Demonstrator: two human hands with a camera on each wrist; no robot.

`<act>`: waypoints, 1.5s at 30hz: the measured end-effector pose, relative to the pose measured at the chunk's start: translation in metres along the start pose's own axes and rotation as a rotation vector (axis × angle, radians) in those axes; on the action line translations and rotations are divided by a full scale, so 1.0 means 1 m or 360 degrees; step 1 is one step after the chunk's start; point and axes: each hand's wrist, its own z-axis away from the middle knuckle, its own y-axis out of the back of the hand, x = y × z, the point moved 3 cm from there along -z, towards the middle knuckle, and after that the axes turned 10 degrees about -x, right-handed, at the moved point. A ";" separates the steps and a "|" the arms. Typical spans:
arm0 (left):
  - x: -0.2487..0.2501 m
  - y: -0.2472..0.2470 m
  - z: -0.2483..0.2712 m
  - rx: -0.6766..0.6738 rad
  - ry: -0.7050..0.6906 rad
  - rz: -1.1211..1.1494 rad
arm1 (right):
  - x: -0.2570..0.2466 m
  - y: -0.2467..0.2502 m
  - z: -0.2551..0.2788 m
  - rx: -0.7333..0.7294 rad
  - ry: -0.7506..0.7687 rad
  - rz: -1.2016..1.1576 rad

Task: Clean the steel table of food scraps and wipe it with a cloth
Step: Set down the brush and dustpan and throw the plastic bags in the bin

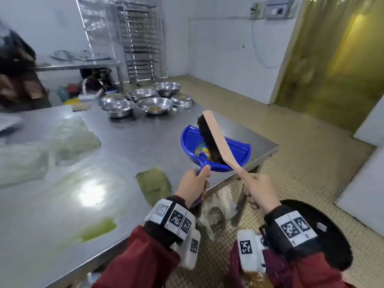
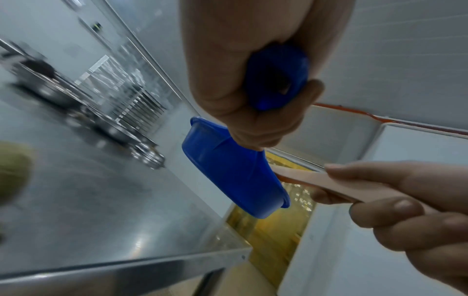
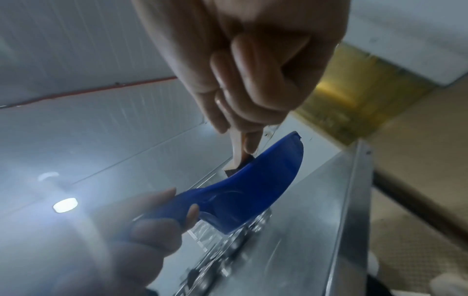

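Currently scrap collection: blue dustpan point(image 1: 216, 150) held above the steel table point(image 1: 87, 163) near its corner, scraps inside, brush point(image 1: 212, 140) bristles resting in the pan. Left hand point(image 1: 193, 186) fingers wrapped round the dustpan handle; right hand point(image 1: 259, 192) fingers clamped on the wooden brush handle. Green cloth point(image 1: 154, 183) lies just left of the left fingers; green smear point(image 1: 99, 228) further left, untouched. Likely next: tip pan into a bin, keeping it level till then, then wipe.

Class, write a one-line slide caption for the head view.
Left hand holds blue dustpan; right hand lays brush in it.
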 end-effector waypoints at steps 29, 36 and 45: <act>-0.056 0.220 -0.061 0.0770 0.0119 0.0443 | -0.057 -0.275 -0.141 -0.0663 0.0258 0.0215; -0.079 0.203 -0.110 0.0937 0.0264 0.0576 | -0.052 -0.272 -0.198 -0.0765 0.0243 0.0301; -0.092 0.215 -0.144 0.1194 0.0307 0.0356 | -0.044 -0.285 -0.241 -0.0885 0.0234 0.0297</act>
